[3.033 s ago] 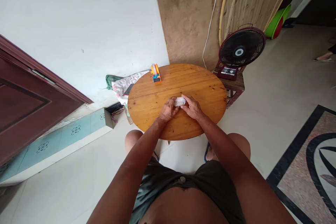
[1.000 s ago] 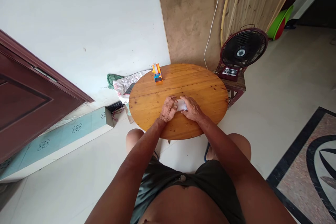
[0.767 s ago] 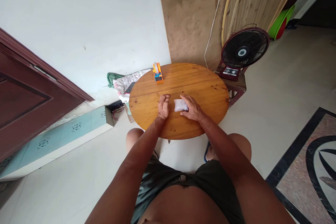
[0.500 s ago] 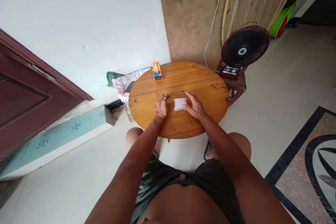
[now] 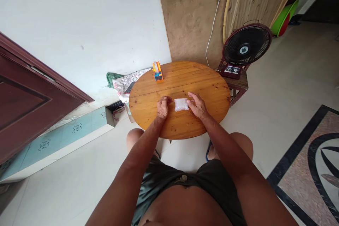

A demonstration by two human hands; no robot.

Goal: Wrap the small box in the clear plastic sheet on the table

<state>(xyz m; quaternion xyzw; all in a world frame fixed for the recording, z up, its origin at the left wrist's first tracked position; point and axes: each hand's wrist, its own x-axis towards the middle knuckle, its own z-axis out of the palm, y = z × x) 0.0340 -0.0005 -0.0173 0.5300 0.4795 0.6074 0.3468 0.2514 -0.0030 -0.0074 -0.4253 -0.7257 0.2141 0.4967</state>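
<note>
A small, whitish, translucent packet that looks like bubble wrap (image 5: 181, 104) lies flat on the round wooden table (image 5: 180, 127). My left hand (image 5: 163, 107) rests to the left of it, fingers loosely bent and apart from the packet, with nothing visible in them. On the other side my right hand (image 5: 198, 106) is open, its fingers spread. Its thumb is at the packet's right edge; whether it touches is hard to make out.
An orange tape dispenser (image 5: 157, 71) stands at the table's back left edge. A dark electric fan (image 5: 246, 47) sits on a wooden stool (image 5: 239, 84) to the right. Behind the left edge lies a printed white sack (image 5: 122, 86) by the wall.
My right thumb has drawn back from over the packet to its right edge. The left hand has hardly moved, and the packet lies in the same place.
</note>
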